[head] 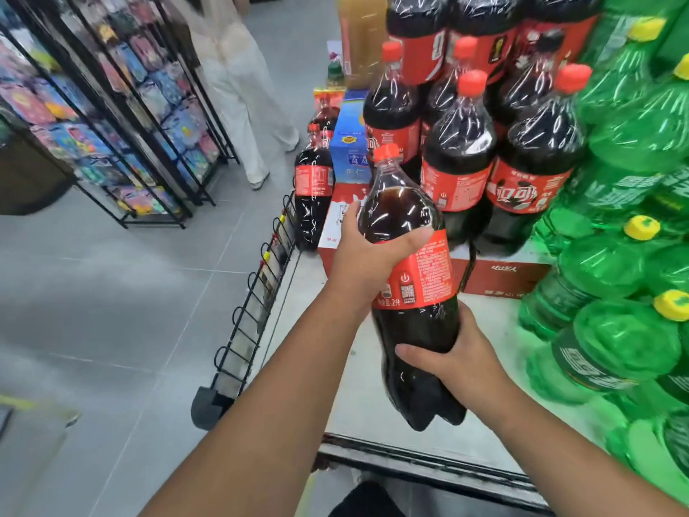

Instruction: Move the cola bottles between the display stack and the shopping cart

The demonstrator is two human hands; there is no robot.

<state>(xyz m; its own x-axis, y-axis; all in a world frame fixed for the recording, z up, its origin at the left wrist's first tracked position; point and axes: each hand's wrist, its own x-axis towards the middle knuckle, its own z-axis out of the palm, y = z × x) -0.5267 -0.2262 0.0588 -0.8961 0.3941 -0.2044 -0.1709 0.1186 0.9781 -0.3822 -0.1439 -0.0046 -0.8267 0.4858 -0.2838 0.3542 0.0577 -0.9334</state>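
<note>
Gripping one bottle (404, 214) of cola in both hands, clear of any surface and leaning, cap tipped up and away, base toward the body. Wrapping the left hand (367, 259) round the shoulder at the top edge of the label, thumb across the front, fingers curling behind. Cupping the right hand (458, 361) round the lower body below the label, fingers closing on the dark plastic above the base. Holding over the shelf (354, 401), with the stack (460, 154) just beyond the grip and the green bottles (619, 255) crowding in on the right of the right hand. Not seeing the cart plainly, so not telling the direction of travel; judging only a mid-carry between the two places. Probably best: taking the weight in the lower hand and merely steering with the upper, given a full, heavy-looking bottle with a smooth glossy wall, apt to slide through a loose hold. Swinging the base wide of the green bottles beside the right wrist, and the cap wide of the wrapped necks ahead of the left hand, avoiding a knock and a toppled neighbour. Moving slowly, guarding against sloshing and a shifting load. Righting the bottle before setting down, landing base first on a flat spot, testing for steadiness, then letting go with the lower hand first and the upper hand last.
</note>
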